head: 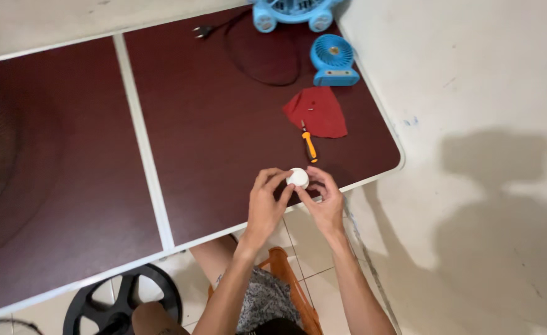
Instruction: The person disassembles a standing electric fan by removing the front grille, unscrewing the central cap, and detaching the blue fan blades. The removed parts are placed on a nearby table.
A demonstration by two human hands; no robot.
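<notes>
Tabletop [224,124] of dark maroon panels carries two blue mini fans [333,59], a red cloth [318,110] and an orange-handled screwdriver [310,146]. Over its near edge, left hand [266,205] and right hand [324,201] pinch together on a small white round part [298,177]. It looks light, rigid and smooth, likely slippery; best gripped around its rim.
</notes>
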